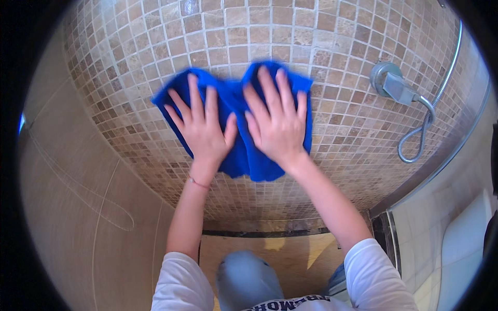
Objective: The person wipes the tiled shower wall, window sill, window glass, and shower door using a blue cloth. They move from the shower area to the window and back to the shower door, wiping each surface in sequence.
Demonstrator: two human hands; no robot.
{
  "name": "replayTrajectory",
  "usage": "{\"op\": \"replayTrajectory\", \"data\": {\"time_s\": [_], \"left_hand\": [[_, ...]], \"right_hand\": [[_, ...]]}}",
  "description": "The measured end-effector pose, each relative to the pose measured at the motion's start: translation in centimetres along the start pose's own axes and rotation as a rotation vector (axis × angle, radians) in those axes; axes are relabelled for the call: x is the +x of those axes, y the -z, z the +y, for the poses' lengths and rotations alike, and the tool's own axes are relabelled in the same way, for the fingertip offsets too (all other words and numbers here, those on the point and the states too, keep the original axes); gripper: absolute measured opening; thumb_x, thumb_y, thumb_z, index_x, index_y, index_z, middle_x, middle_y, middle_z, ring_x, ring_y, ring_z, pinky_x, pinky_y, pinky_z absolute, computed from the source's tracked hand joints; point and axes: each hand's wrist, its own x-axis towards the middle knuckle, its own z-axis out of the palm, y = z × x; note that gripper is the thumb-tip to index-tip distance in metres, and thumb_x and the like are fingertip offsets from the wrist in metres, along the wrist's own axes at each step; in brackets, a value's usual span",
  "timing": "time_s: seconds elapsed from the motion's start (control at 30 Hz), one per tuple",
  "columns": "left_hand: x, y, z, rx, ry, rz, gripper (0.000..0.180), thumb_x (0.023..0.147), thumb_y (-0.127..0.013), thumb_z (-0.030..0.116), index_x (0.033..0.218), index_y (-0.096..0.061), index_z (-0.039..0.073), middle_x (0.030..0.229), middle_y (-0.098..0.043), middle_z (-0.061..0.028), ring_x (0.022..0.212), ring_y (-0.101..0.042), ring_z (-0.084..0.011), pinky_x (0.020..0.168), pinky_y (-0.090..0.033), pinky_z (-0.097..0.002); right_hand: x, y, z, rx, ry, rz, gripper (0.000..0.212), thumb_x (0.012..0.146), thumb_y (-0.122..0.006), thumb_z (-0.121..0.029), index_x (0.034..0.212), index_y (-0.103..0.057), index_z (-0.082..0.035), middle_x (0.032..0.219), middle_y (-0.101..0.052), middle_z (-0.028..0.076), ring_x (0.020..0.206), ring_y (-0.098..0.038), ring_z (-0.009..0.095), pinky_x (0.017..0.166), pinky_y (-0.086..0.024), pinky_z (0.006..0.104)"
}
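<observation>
A blue cloth is spread against the mosaic-tiled wall, with a fold running down its middle and its upper edge bunched into two humps. My left hand lies flat on the left half of the cloth, fingers spread. On the right half my right hand presses flat in the same way, its fingers stretched upward and apart. The two thumbs point toward each other near the central fold. Neither hand wraps around the cloth. Its upper edge looks slightly blurred.
To the right, a metal shower valve juts from the wall, with a looping hose hanging from it. A curved glass edge lies beyond. Large smooth tiles cover the left wall. Below is a tan floor beside my knee.
</observation>
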Motion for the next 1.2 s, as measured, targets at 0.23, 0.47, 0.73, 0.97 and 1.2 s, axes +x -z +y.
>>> {"op": "replayTrajectory", "data": {"time_s": [0.23,0.47,0.73,0.97,1.2], "left_hand": [[-16.1,-1.4,-0.5,-0.224,-0.308,-0.303,0.033,0.081,-0.064,0.036,0.106,-0.067,0.015,0.131,-0.056,-0.013,0.1,-0.058,-0.037,0.086,-0.041,-0.0513],[-16.7,-1.4,1.4,-0.339,-0.379,-0.337,0.029,0.076,-0.069,0.024,0.104,-0.072,0.024,0.123,-0.062,-0.0011,0.097,-0.06,-0.0217,0.086,-0.041,-0.0404],[-16.5,-1.2,1.0,-0.341,-0.385,-0.35,0.032,0.08,-0.063,0.025,0.111,-0.07,0.028,0.126,-0.061,0.0102,0.083,-0.058,-0.0083,0.077,-0.036,-0.0324],[-17.2,-1.7,0.4,-0.332,-0.387,-0.328,0.033,0.078,-0.065,0.027,0.11,-0.07,0.029,0.122,-0.062,0.0111,0.088,-0.059,-0.0084,0.08,-0.039,-0.0334],[-16.8,-1.7,0.7,-0.339,-0.381,-0.308,0.033,0.079,-0.065,0.027,0.112,-0.069,0.028,0.125,-0.061,0.0103,0.09,-0.059,-0.009,0.081,-0.04,-0.0324]], "right_hand": [[-18.0,-2.3,-1.2,0.079,0.098,-0.21,0.01,0.08,-0.062,-0.016,0.087,-0.068,-0.014,0.127,-0.063,0.001,0.074,-0.059,0.014,0.077,-0.044,0.0318],[-23.6,0.5,-2.8,0.168,-0.266,-0.12,0.033,0.069,-0.064,0.011,0.101,-0.068,0.004,0.117,-0.064,0.017,0.096,-0.061,0.03,0.08,-0.05,0.036],[-25.2,7.4,-9.1,0.182,-0.951,-0.116,0.033,0.087,-0.054,0.01,0.119,-0.061,0.005,0.126,-0.06,0.019,0.108,-0.062,0.027,0.093,-0.048,0.0352],[-27.9,7.6,-14.5,0.358,-1.404,-0.085,0.036,0.09,-0.055,0.006,0.125,-0.058,0.001,0.125,-0.061,0.015,0.1,-0.064,0.02,0.09,-0.048,0.0309],[-25.7,7.7,-15.5,0.512,-1.393,-0.076,0.049,0.088,-0.059,0.006,0.135,-0.045,0.0,0.121,-0.059,0.013,0.086,-0.061,0.013,0.076,-0.05,0.0258]]}}
